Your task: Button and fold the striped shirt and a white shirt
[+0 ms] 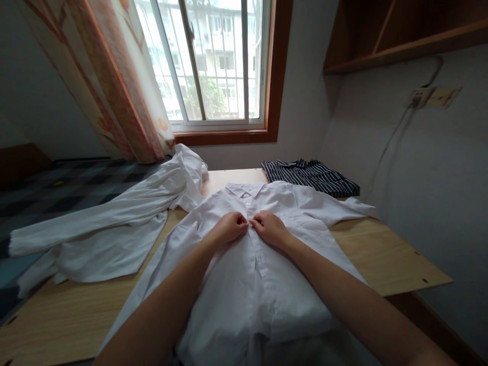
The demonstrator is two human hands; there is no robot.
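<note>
A white button-up shirt (244, 274) lies face up on a light wooden table (385, 259), collar towards the window. My left hand (231, 226) and my right hand (269, 227) meet at the shirt's front placket just below the collar. Both hands have their fingers curled and pinched on the fabric edges near a button.
A second white shirt (114, 229) lies crumpled at the left, hanging over the table edge. A folded dark striped shirt (310, 175) sits at the back right near the wall. A window and patterned curtain (125, 86) are behind; a checked floor (46, 188) is at left.
</note>
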